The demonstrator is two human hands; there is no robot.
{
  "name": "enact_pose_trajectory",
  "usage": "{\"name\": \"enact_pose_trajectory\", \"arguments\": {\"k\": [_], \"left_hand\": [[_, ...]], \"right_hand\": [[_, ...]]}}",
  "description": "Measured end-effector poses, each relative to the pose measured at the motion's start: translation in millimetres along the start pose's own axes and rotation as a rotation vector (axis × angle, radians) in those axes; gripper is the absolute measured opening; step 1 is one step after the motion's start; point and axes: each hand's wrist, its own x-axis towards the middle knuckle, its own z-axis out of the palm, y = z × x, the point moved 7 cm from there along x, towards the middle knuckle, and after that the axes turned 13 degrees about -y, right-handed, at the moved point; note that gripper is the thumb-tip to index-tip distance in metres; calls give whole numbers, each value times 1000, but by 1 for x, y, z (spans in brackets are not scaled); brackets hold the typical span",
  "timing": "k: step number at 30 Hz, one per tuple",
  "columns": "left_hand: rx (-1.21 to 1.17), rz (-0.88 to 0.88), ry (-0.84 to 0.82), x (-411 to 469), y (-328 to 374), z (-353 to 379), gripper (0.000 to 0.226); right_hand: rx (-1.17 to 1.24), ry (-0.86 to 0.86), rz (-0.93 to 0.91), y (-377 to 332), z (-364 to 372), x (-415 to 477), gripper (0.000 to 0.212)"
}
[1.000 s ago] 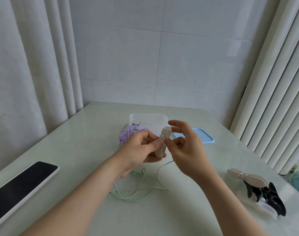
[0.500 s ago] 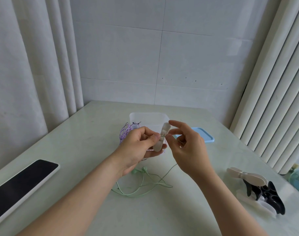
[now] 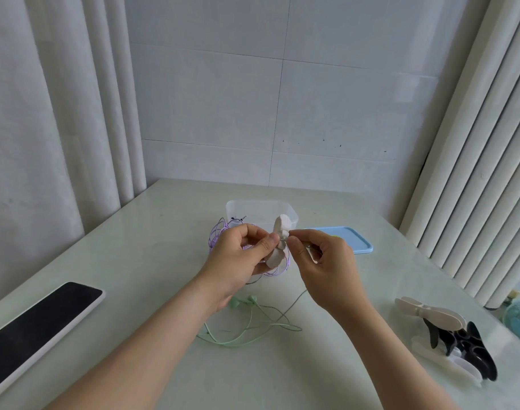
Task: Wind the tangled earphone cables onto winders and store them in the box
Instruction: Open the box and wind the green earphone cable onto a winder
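Beige winder (image 3: pixel 282 225) gripped upright by left hand (image 3: pixel 241 257) at frame centre, before clear box (image 3: pixel 261 206). Green earphone cable (image 3: pixel 234 303) pinched against it by right hand (image 3: pixel 327 266), remainder loose on table (image 3: pixel 134 247) below.

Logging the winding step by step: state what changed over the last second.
The right hand, its fingers spread beside the winder before, has curled and now pinches at the winder's waist, apparently holding the green earphone cable that trails to the table. The left hand still grips the winder; purple cable, box, blue lid and spare winders stayed put.
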Motion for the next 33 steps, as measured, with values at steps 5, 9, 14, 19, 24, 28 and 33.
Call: {"name": "enact_pose_trajectory", "arguments": {"k": [5, 9, 14, 19, 24, 28, 33], "left_hand": [[-28, 33, 46, -2, 5, -2, 28], [-74, 39, -36, -2, 7, 2, 27], [-71, 45, -130, -4, 11, 9, 26], [-87, 13, -142, -3, 8, 7, 25], [-48, 3, -200, -4, 8, 11, 29], [29, -4, -200, -2, 6, 7, 37], [31, -3, -201, -1, 7, 8, 29]], "right_hand": [[29, 12, 21, 7, 2, 2, 14], [237, -54, 65, 14, 6, 3, 19], [395, -99, 125, 13, 9, 1, 23], [540, -68, 235, 20, 6, -1, 14], [556, -90, 278, 20, 6, -4, 15], [467, -84, 316, 23, 4, -4, 9], [432, -63, 325, 24, 5, -4, 7]]}}
